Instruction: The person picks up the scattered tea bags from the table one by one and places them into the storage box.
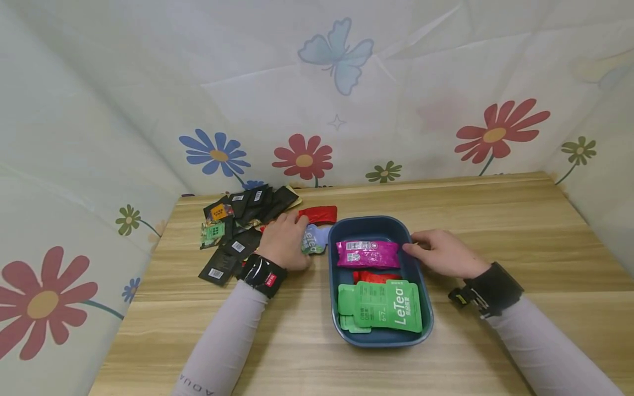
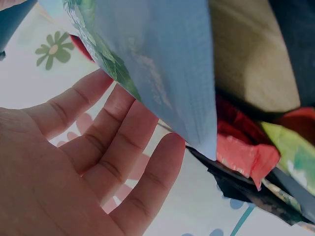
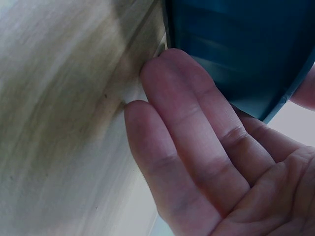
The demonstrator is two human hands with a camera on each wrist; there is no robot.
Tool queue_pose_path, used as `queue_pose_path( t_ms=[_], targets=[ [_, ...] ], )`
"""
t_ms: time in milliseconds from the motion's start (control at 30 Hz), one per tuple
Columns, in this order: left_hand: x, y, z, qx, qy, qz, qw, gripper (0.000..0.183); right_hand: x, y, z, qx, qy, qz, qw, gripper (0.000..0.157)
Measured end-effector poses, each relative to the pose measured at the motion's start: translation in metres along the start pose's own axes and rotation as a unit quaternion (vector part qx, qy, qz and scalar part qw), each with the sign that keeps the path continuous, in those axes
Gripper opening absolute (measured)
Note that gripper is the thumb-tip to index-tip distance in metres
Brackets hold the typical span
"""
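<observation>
My left hand (image 1: 285,242) grips a light-blue pouch (image 1: 314,240) printed LeTea, left of a dark blue rectangular bin (image 1: 333,308). In the left wrist view, the fingers (image 2: 135,125) lie along one face of this pouch (image 2: 162,64), and part of the thumb shows at the top corner. My right hand (image 1: 444,253) holds the bin's right side, thumb at the rim and fingers (image 3: 182,113) against the outer wall (image 3: 236,54). Inside the bin lie a magenta packet (image 1: 367,254), a red packet (image 1: 375,276) and green LeTea pouches (image 1: 388,305).
Left of my left hand lies a loose pile of black packets (image 1: 255,202), some with coloured fronts. A red packet (image 1: 319,214) rests behind the blue pouch. The wooden table (image 1: 487,212) meets a flower-printed cloth (image 1: 416,126) at the back.
</observation>
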State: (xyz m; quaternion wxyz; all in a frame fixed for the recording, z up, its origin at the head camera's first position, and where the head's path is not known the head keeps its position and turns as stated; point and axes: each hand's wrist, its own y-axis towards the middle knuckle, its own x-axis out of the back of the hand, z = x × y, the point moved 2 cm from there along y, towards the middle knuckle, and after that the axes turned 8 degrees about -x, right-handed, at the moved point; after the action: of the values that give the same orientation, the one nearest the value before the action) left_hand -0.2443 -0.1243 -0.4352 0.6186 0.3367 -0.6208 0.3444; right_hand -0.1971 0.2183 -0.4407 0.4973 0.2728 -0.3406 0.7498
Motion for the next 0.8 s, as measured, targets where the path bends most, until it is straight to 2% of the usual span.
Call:
queue_pose_path(
  t_ms=[300, 600, 800],
  targets=[
    [0.017, -0.007, 0.003, 0.007, 0.006, -0.021, 0.9997, 0.082, 0.000, -0.001, 0.002, -0.005, 0.006, 0.004, 1.000, 0.044],
    [0.038, -0.015, 0.007, 0.022, 0.010, -0.061, 0.9978, 0.082, 0.000, -0.001, 0.001, -0.003, 0.005, 0.005, 1.000, 0.042],
    [0.055, -0.022, 0.001, 0.003, 0.020, -0.099, 0.9949, 0.081, 0.000, -0.001, 0.002, -0.004, 0.006, 0.004, 1.000, 0.042]
  ],
)
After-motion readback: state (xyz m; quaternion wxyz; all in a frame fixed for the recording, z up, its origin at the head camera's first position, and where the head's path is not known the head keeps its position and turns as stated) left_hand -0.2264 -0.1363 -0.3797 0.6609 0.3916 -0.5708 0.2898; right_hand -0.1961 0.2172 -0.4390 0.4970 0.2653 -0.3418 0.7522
